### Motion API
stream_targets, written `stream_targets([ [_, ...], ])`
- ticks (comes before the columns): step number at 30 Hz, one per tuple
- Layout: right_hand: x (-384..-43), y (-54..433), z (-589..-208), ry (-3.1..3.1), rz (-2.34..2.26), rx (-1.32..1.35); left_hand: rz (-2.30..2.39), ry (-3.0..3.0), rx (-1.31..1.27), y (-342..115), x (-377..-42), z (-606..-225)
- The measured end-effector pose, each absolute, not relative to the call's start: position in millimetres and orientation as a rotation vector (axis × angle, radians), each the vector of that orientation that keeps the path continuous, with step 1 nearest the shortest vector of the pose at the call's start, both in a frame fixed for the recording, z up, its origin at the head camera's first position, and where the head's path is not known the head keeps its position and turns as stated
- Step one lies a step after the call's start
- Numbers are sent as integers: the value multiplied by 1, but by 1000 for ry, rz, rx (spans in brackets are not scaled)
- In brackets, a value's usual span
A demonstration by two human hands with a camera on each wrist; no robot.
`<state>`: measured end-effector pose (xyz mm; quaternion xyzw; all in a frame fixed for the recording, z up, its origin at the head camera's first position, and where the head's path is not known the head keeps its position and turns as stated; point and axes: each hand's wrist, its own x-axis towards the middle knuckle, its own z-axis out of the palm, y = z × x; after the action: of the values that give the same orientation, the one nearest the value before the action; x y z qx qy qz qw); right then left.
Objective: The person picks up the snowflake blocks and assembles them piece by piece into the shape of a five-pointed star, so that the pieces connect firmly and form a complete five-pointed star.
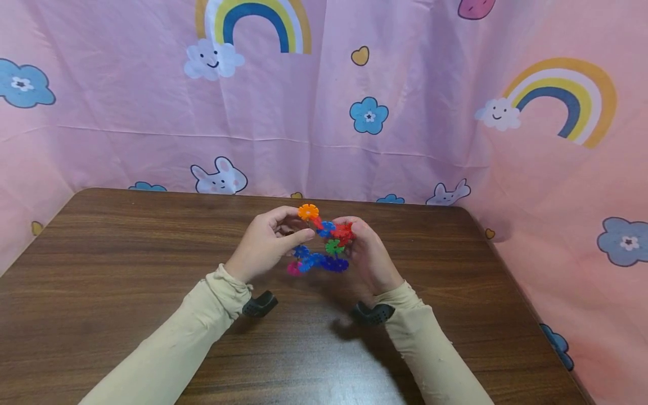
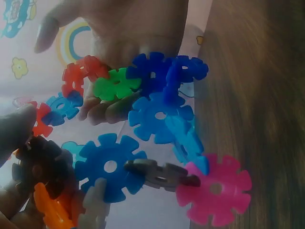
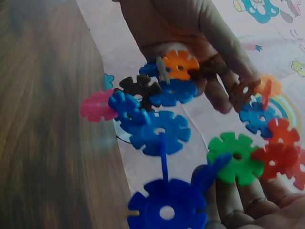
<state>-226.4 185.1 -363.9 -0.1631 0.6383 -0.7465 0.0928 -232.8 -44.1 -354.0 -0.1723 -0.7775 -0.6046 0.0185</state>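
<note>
Slotted, flower-shaped plastic discs are linked into a bent chain held in the air between both hands. My left hand [image 1: 268,242] pinches the chain near a brown disc [image 3: 242,90] and an orange disc [image 1: 308,212]. My right hand [image 1: 373,256] holds the other side, its fingers curled by the red discs [image 1: 343,232] and the green disc [image 2: 117,84]. Dark blue discs [image 3: 167,210] and lighter blue discs [image 2: 159,116] run along the lower part. A pink disc [image 2: 214,189] hangs at one end, joined to a black disc [image 2: 162,175]. Fingers partly hide some discs.
Below the hands lies a brown wood-grain table [image 1: 152,242]. A pink curtain [image 1: 283,95] printed with rainbows and clouds hangs behind it and along the right side. Dark wrist straps [image 1: 260,304] sit over the beige sleeves [image 1: 177,332].
</note>
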Motion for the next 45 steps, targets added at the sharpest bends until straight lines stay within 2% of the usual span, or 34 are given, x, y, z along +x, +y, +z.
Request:
stream_targets([
  [9,-231,190,-362,2105,-2255,-494,-1763,-2493,-563,-42,-231,-352],
  [14,-226,192,-353,2544,-2044,-675,-1697,-2546,-606,-38,-228,-351],
  [20,-223,188,-352,2652,-1772,-867,-1658,-2573,-633,-37,-225,-351],
  [29,-222,188,-353,2792,-1620,-821,-1641,-2586,-674,-39,-225,-352],
  [39,-222,191,-352,2692,-1756,-739,-1551,-2602,-959,-49,-225,-342],
  [45,-221,190,-351,2657,-1784,-702,-1385,-2607,-899,-51,-226,-341],
])
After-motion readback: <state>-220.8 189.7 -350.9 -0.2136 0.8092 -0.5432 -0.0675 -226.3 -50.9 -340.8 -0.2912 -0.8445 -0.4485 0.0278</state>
